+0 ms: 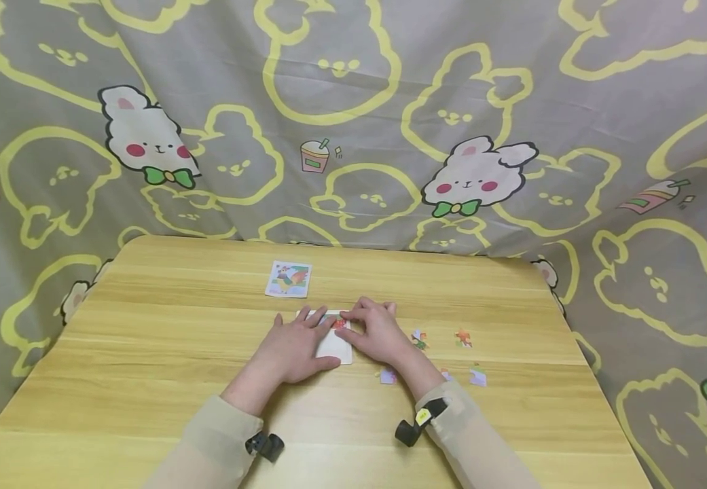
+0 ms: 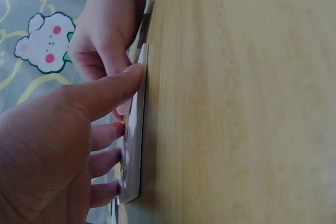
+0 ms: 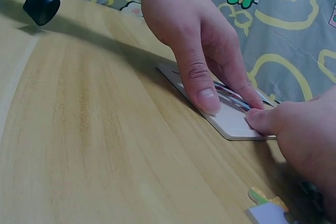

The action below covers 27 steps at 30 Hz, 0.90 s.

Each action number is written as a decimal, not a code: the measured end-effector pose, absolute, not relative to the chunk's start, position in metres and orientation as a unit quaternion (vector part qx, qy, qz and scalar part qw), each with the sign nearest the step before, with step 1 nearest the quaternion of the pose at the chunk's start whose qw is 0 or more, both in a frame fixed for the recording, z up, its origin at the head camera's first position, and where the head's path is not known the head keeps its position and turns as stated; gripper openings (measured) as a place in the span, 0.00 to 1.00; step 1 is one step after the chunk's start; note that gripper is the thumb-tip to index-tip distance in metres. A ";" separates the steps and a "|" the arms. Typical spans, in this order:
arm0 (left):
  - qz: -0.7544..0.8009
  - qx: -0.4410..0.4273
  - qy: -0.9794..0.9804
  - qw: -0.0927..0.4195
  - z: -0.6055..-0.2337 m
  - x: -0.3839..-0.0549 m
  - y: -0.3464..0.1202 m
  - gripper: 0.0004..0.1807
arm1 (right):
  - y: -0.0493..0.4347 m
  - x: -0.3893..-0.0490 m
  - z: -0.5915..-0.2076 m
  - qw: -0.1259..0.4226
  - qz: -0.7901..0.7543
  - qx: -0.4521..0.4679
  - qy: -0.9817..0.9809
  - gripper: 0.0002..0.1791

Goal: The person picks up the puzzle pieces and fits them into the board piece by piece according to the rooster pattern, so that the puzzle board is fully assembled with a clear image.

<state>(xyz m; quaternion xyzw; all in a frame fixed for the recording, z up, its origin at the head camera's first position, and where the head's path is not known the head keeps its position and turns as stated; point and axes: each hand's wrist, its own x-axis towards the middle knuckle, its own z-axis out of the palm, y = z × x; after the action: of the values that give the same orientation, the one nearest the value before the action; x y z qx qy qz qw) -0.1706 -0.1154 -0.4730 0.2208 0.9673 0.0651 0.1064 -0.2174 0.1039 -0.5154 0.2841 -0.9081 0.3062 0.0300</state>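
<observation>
A white puzzle board (image 1: pixel 336 351) lies flat on the table, with colourful jigsaw pieces along its far part. My left hand (image 1: pixel 294 346) rests on it, fingers spread over its left and far side. The left thumb (image 2: pixel 123 85) presses the board's near edge in the left wrist view. At the board's far right corner, my right hand (image 1: pixel 380 333) pinches a red-patterned jigsaw piece (image 1: pixel 340 324) between thumb and forefinger, low against the board. The right thumb (image 3: pixel 258 119) meets the board close to the left fingertips in the right wrist view; fingers hide much of the piece.
A square picture card of a rooster (image 1: pixel 288 280) lies beyond the board. Several loose jigsaw pieces are scattered to the right, among them an orange one (image 1: pixel 464 338) and a lilac one (image 1: pixel 478 375). A patterned curtain (image 1: pixel 353 136) hangs behind the table.
</observation>
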 end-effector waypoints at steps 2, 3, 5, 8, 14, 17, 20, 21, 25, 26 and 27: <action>0.068 0.217 0.968 0.109 -0.473 -0.171 -0.115 0.48 | 0.104 -0.218 -0.515 0.024 0.307 0.279 -0.909 0.24; 0.068 0.216 0.968 0.109 -0.473 -0.171 -0.115 0.48 | 0.104 -0.217 -0.514 0.021 0.309 0.277 -0.909 0.24; 0.072 0.214 0.968 0.112 -0.472 -0.172 -0.115 0.49 | 0.104 -0.217 -0.513 0.016 0.315 0.273 -0.909 0.24; 0.080 0.212 0.967 0.118 -0.472 -0.173 -0.114 0.49 | 0.105 -0.216 -0.513 0.010 0.322 0.268 -0.908 0.23; 0.096 0.211 0.966 0.118 -0.472 -0.173 -0.115 0.49 | 0.104 -0.215 -0.513 0.004 0.314 0.272 -0.910 0.24; 0.096 0.212 0.966 0.115 -0.473 -0.173 -0.116 0.49 | 0.103 -0.213 -0.511 0.005 0.304 0.274 -0.912 0.25; 0.099 0.215 0.965 0.111 -0.473 -0.173 -0.116 0.49 | 0.103 -0.212 -0.511 0.013 0.296 0.269 -0.917 0.26; 0.100 0.215 0.965 0.110 -0.473 -0.173 -0.116 0.49 | 0.103 -0.211 -0.511 0.015 0.294 0.268 -0.917 0.26; 0.097 0.212 0.967 0.105 -0.471 -0.172 -0.115 0.49 | 0.102 -0.210 -0.510 0.022 0.284 0.276 -0.918 0.25; 0.095 0.211 0.967 0.105 -0.471 -0.173 -0.115 0.50 | 0.102 -0.210 -0.510 0.023 0.282 0.280 -0.917 0.25; 0.093 0.210 0.968 0.105 -0.471 -0.173 -0.115 0.50 | 0.102 -0.210 -0.509 0.023 0.280 0.285 -0.916 0.24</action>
<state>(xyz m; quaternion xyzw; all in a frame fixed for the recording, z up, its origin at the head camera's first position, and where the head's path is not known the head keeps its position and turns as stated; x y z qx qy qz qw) -0.1726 -0.1155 -0.4715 0.2097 0.9676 0.0934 0.1051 -0.2099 0.1018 -0.5092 0.2853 -0.9164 0.2799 0.0235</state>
